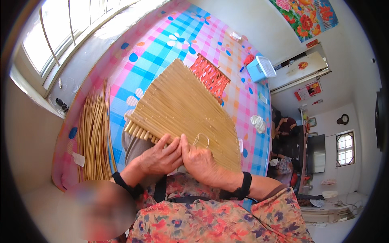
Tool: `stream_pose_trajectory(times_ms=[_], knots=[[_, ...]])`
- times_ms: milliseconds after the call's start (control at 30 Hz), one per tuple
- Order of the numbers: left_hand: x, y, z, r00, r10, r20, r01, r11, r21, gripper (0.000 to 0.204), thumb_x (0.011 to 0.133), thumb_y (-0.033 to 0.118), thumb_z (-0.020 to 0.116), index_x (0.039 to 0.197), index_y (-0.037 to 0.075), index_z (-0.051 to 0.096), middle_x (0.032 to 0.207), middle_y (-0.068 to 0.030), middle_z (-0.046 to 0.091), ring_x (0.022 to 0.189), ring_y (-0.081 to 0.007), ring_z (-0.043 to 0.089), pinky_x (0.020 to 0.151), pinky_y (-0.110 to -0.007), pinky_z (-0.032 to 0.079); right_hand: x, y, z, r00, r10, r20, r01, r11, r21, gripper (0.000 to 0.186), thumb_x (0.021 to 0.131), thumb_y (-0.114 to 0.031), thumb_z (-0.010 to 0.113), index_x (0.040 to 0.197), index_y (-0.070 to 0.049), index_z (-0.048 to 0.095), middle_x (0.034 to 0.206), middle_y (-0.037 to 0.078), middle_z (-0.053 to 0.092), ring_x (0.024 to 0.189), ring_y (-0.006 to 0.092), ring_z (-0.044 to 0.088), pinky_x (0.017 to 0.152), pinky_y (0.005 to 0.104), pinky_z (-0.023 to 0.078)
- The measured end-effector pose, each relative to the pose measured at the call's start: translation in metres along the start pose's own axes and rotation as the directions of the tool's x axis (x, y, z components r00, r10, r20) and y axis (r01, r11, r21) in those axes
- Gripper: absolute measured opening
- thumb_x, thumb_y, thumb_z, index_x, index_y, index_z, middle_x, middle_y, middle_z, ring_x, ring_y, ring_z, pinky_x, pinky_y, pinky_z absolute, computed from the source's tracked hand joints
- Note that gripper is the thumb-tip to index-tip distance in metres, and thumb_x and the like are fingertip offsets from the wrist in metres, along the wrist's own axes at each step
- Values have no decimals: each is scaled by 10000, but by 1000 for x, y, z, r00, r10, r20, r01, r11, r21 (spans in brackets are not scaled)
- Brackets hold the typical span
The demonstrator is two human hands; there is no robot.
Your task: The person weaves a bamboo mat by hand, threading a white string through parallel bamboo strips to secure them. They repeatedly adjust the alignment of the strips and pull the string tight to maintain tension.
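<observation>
A fan-shaped mat of thin tan stalks [190,101] lies before me, with rows of stitches across it. Its near left edge shows thicker stalk ends. My left hand [161,157] has its fingers closed on the mat's near edge. Right beside it, my right hand [200,163] is closed in a pinch at the same edge, the two hands nearly touching. What the right fingertips hold is hidden. A pale loop of thread [201,139] curls over the mat just above the right hand.
On the left lies a bundle of loose stalks [94,135]. Beyond the mat are a red latticed piece [210,77], a blue box with a white lid [259,72] and a crumpled white cloth [258,123], all on a checked sheet [174,28]. Other people [285,126] are far right.
</observation>
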State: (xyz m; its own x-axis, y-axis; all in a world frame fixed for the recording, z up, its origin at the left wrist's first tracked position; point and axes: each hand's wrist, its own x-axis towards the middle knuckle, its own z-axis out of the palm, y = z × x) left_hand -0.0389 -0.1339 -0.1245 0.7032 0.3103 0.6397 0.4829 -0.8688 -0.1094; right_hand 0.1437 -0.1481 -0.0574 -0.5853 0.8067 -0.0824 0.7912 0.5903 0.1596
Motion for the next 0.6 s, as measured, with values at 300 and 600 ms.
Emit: stream_pose_trajectory(times_ms=[300, 600], knots=[[18, -10, 0, 990, -101, -95, 94, 992, -83, 314, 800, 222, 629, 1038, 19, 647, 1121, -152, 639, 1102, -279, 597, 936, -484, 461, -3, 25, -19, 998, -29, -64, 39, 986, 160, 585, 867, -147, 635, 1405, 26, 486, 896, 130, 663, 808, 282, 669, 696, 389, 534], [101, -58, -10, 954, -283, -101, 251, 936, -247, 271, 768, 264, 777, 903, 89, 621, 866, -39, 624, 833, -235, 629, 745, -383, 493, -21, 104, -86, 960, 63, -272, -1, 975, 221, 543, 834, -226, 753, 1318, -66, 566, 1030, 126, 669, 972, 343, 652, 814, 447, 517]])
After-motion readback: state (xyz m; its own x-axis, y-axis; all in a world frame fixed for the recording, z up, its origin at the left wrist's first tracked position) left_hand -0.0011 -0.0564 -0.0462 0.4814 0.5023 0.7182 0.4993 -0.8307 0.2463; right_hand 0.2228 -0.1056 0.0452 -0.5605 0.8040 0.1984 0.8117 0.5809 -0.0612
